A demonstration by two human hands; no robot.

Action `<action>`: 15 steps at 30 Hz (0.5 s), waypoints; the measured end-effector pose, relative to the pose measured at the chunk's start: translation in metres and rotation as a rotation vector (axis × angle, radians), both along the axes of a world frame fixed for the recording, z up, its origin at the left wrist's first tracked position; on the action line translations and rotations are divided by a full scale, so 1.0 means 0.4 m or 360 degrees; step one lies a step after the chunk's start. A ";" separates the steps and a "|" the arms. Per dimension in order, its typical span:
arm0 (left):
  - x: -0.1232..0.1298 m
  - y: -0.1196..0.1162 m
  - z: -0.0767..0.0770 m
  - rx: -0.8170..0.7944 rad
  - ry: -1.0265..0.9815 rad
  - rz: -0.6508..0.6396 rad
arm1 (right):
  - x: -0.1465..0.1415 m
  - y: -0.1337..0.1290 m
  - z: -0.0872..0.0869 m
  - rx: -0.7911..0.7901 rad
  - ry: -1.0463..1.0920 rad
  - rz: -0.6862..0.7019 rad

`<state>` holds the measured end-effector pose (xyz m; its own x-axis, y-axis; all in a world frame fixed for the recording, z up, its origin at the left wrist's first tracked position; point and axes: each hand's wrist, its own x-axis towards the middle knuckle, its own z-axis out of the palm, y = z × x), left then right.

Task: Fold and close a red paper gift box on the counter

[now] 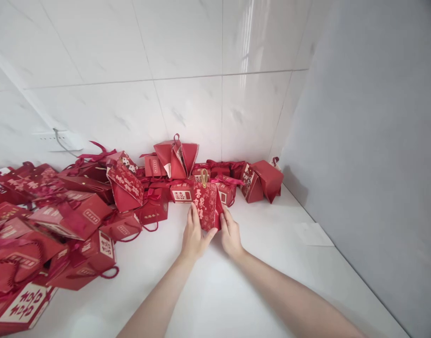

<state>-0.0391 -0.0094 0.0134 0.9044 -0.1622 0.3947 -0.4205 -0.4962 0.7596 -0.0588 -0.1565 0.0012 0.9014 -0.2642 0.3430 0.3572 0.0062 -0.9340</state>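
Note:
A red patterned gift box (209, 203) with pale lettering and a gold loop on top is held upright near the middle of the view. My left hand (195, 234) grips its left side, with the thumb across the lower front. On the right side, the fingers of my right hand (231, 232) press against the box. Just behind it are small red boxes with ribbons, one of them (182, 193) showing a white label.
Many red boxes (74, 213) are heaped on the white table (141, 277) at the left. Two red boxes (268, 178) stand at the right corner. A tiled wall, a grey panel, a socket (65, 141) and a white card (316, 234) border the table.

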 end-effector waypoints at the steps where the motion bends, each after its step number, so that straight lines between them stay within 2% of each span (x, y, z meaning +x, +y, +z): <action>1: -0.003 -0.004 -0.001 0.0059 0.0009 -0.0055 | -0.002 -0.001 0.001 -0.0003 0.0001 -0.0011; 4: 0.002 -0.004 -0.001 0.0040 0.0087 -0.0060 | -0.001 -0.004 0.008 0.0094 -0.0030 0.0106; 8: 0.025 0.005 -0.010 -0.0214 0.0237 0.0014 | 0.013 -0.010 0.015 0.0255 -0.0014 0.0499; 13: 0.048 0.009 -0.027 -0.0745 0.0166 -0.0347 | 0.020 -0.031 -0.004 0.0354 0.0182 0.0804; 15: 0.049 0.008 -0.029 -0.0818 0.0170 -0.0419 | 0.018 -0.039 -0.011 0.0423 0.0244 0.0931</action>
<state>-0.0195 -0.0060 0.0019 0.8986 -0.1988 0.3912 -0.3878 0.0576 0.9199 -0.0517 -0.1721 -0.0030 0.9555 0.2257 0.1902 0.0883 0.3962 -0.9139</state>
